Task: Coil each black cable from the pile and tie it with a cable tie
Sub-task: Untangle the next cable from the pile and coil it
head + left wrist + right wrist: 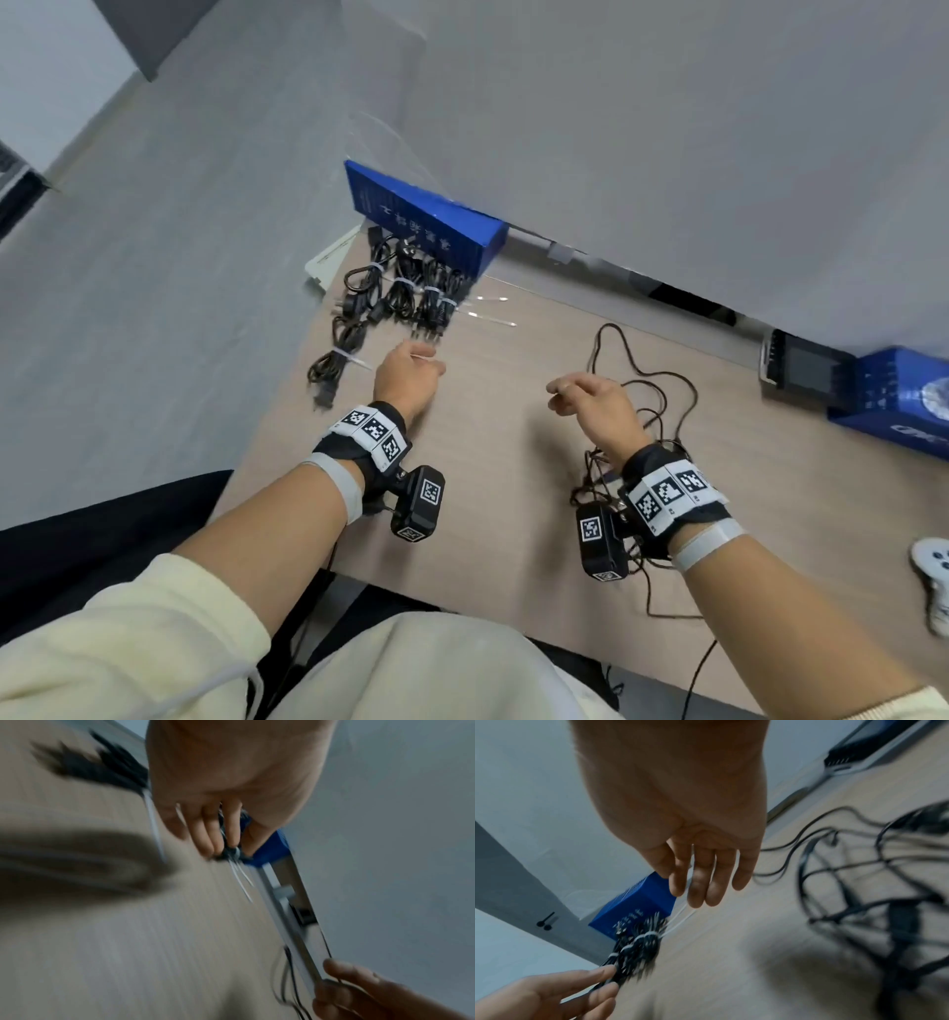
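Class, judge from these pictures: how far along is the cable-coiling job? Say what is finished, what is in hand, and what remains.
Done: several coiled bundles with white ties lie beside the blue box. In hand: nothing plainly; the left hand reaches toward the bundles, and the right hand hovers with fingers relaxed. Left: the loose cable tangle is still uncoiled.

I can't read much here. The blue box [426, 216] beyond my left hand [408, 377] carries a row of pale characters down its side, too blurred and skewed for me to make out. The second blue box [893, 406] off past my right hand [598, 406] shows white lettering along its lower edge, cut off by the frame. The wrist bands [374, 429] bear only black-and-white square marker patterns, no words.
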The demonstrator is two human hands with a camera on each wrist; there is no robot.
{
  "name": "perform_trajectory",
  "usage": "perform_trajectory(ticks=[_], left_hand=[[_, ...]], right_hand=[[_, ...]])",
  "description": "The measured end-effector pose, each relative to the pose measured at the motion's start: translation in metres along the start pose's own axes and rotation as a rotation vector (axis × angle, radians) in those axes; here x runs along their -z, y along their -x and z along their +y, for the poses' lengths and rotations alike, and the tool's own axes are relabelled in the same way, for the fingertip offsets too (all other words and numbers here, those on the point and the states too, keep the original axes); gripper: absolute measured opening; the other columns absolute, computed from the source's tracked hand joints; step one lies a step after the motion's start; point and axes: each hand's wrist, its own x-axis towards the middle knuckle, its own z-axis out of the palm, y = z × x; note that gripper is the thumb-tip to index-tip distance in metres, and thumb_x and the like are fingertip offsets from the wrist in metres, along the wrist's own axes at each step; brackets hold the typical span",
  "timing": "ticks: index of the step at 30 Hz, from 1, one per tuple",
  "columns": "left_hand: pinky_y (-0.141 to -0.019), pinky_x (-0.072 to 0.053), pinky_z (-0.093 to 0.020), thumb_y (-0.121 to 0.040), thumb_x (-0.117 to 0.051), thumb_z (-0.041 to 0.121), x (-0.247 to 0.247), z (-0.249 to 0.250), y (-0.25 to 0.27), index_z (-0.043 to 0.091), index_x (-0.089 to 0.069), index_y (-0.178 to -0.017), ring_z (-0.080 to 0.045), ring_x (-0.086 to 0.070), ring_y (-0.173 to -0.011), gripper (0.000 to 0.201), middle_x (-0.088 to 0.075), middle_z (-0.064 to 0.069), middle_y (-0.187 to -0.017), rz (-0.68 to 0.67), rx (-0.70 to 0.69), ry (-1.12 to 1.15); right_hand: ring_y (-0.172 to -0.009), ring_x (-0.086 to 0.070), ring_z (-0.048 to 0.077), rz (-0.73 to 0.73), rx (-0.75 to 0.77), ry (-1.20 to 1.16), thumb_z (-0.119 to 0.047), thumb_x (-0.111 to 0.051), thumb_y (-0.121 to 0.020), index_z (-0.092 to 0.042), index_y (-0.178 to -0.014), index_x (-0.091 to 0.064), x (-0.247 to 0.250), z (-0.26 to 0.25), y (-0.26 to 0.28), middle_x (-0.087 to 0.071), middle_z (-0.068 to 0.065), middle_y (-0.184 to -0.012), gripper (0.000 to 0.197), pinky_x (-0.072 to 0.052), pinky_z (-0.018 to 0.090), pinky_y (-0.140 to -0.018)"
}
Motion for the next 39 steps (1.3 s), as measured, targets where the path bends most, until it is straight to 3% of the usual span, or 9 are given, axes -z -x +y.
perform_trajectory(ticks=[5, 7, 10, 16, 21, 27, 32, 35, 39], left_hand=[[-0.090, -0.055, -0.037, -0.088, -0.070, 0.018, -0.090, 0.031, 0.044, 0.021, -0.067, -0.090, -0.019, -0.066, -0.087, 0.005, -0.072, -0.006, -0.103, -0.327, 0.007, 0.025], [-0.084, -0.052, -0.032, -0.090, -0.070, 0.021, -0.122, 0.037, 0.061, 0.019, -0.067, -0.096, -0.018, -0.066, -0.091, 0.007, -0.071, -0.007, -0.106, -0.438, 0.016, -0.029], [-0.098, -0.049, -0.033, -0.085, -0.076, 0.024, -0.169, 0.044, 0.088, 0.017, -0.063, -0.119, -0.021, -0.062, -0.107, 0.037, -0.066, -0.005, -0.115, -0.602, 0.043, -0.160], [-0.099, -0.049, -0.036, -0.091, -0.068, 0.033, -0.203, 0.050, 0.106, 0.021, -0.079, -0.093, -0.023, -0.064, -0.108, 0.016, -0.074, -0.001, -0.106, -0.488, -0.091, -0.396], [-0.101, -0.049, -0.035, -0.087, -0.063, 0.046, -0.199, 0.089, 0.119, 0.037, -0.078, -0.094, -0.012, -0.066, -0.106, 0.019, -0.075, 0.010, -0.104, -0.494, -0.277, -0.068], [-0.069, -0.045, -0.014, -0.105, -0.048, 0.017, -0.172, 0.145, 0.142, 0.004, -0.069, -0.117, -0.008, -0.053, -0.065, 0.027, -0.055, -0.003, -0.069, -0.669, -0.508, 0.009], [-0.081, -0.051, -0.023, -0.102, -0.053, 0.012, -0.155, 0.174, 0.156, 0.002, -0.069, -0.118, -0.011, -0.056, -0.074, 0.025, -0.058, 0.003, -0.073, -0.787, -0.593, 0.090], [-0.096, -0.049, -0.041, -0.100, -0.057, 0.014, -0.148, 0.181, 0.159, 0.013, -0.072, -0.111, -0.017, -0.061, -0.089, 0.019, -0.066, 0.001, -0.084, -0.739, -0.570, 0.268], [-0.102, -0.045, -0.047, -0.103, -0.049, 0.016, -0.142, 0.185, 0.158, 0.017, -0.070, -0.111, -0.018, -0.066, -0.106, 0.023, -0.072, -0.002, -0.105, -0.700, -0.483, 0.453]], right_hand=[[-0.099, -0.062, 0.015, 0.139, -0.035, 0.346, -0.012, -0.062, -0.088, -0.023, -0.105, -0.072, 0.078, 0.052, 0.021, -0.068, -0.002, -0.105, 0.022, -0.044, 0.024, -0.087], [-0.102, -0.059, 0.015, 0.072, -0.057, 0.401, -0.014, -0.064, -0.088, -0.024, -0.115, -0.071, 0.095, 0.068, 0.029, -0.063, -0.001, -0.109, 0.029, -0.043, 0.024, -0.090], [-0.110, -0.059, 0.017, -0.045, -0.102, 0.333, -0.016, -0.065, -0.091, -0.023, -0.127, -0.065, 0.112, 0.090, 0.036, -0.063, 0.001, -0.118, 0.037, -0.046, 0.030, -0.100], [-0.110, -0.062, 0.019, -0.155, -0.095, 0.206, -0.008, -0.063, -0.090, -0.019, -0.117, -0.070, 0.126, 0.111, 0.039, -0.067, 0.003, -0.117, 0.030, -0.048, 0.031, -0.102], [-0.106, -0.064, 0.021, -0.126, -0.096, 0.198, -0.014, -0.064, -0.091, -0.017, -0.130, -0.062, 0.145, 0.118, 0.031, -0.068, 0.004, -0.111, 0.039, -0.049, 0.034, -0.100], [-0.098, -0.061, 0.019, 0.205, 0.116, 0.098, -0.018, -0.069, -0.085, -0.034, -0.154, -0.025, 0.156, 0.094, 0.026, -0.044, 0.000, -0.126, 0.083, -0.050, 0.037, -0.095], [-0.108, -0.055, 0.013, 0.240, 0.308, 0.129, -0.029, -0.065, -0.093, -0.030, -0.127, -0.062, 0.170, 0.066, 0.024, -0.055, -0.006, -0.116, 0.034, -0.043, 0.026, -0.091], [-0.100, -0.059, 0.017, 0.344, 0.276, 0.180, -0.032, -0.063, -0.094, -0.025, -0.099, -0.072, 0.175, 0.069, 0.016, -0.061, -0.010, -0.093, 0.012, -0.048, 0.035, -0.090], [-0.088, -0.065, 0.027, 0.315, 0.148, 0.130, -0.031, -0.060, -0.097, -0.022, -0.084, -0.066, 0.184, 0.081, 0.020, -0.069, 0.004, -0.085, 0.017, -0.051, 0.038, -0.078]])
